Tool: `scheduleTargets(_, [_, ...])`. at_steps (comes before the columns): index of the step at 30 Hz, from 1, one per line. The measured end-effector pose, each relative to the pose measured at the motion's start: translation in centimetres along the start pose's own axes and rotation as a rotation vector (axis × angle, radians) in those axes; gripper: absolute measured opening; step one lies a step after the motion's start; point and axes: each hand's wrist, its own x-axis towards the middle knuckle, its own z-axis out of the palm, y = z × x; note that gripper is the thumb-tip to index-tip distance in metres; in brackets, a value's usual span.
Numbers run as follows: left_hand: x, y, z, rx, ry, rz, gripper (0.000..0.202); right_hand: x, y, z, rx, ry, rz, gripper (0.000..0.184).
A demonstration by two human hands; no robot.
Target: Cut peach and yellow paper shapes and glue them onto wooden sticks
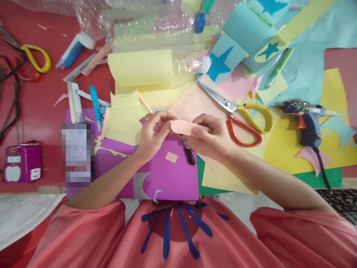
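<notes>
A small pale pink paper strip (182,127) with a rounded end is held between my hands over the purple sheet (173,182). My right hand (213,132) pinches its right part between thumb and fingers. The fingertips of my left hand (156,132) are closed at the strip's rounded left end. Below the strip lies a black marker (189,152), partly hidden, beside a small beige paper piece (171,157). Scissors (237,108) with one yellow and one red handle rest just beyond my right hand, on a pale pink sheet (192,98).
A plastic bottle wrapped in yellow paper (141,67) lies behind my hands. On the right are a glue gun (308,123) and a green cutter (280,67). To the left are a blue pen (95,106), a blurred phone-like object (76,152) and a purple box (23,162).
</notes>
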Motion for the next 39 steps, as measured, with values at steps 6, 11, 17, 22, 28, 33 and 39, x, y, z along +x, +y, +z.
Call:
scheduleTargets(6, [-0.2,-0.1,0.0,0.014,0.017,0.130,0.026,0.0,-0.3,0.1,-0.035,0.008,0.005,0.025])
scheduleTargets(11, [-0.1,0.4,-0.1,0.056,0.013,0.197,0.026,0.0,-0.5,0.1,-0.048,0.004,0.015,0.025])
scheduleTargets(17, [-0.2,-0.3,0.0,0.067,0.016,0.186,0.019,-0.1,-0.7,0.2,-0.050,-0.029,-0.012,0.023])
scheduleTargets(22, [-0.3,-0.9,-0.3,0.249,-0.001,0.331,0.019,0.0,-0.9,0.3,-0.094,-0.019,0.005,0.025])
scheduleTargets(28, [-0.4,-0.9,-0.5,0.492,-0.216,0.450,0.030,0.0,-0.4,0.3,-0.030,0.045,0.000,0.025])
scheduleTargets(33, [-0.5,-1.3,-0.3,0.523,-0.309,0.511,0.044,0.2,-0.1,0.4,0.080,0.070,0.002,0.024])
scheduleTargets(39, [-0.6,-1.3,-0.2,0.585,-0.358,0.514,0.058,0.3,-0.4,0.5,0.088,0.082,0.002,0.024])
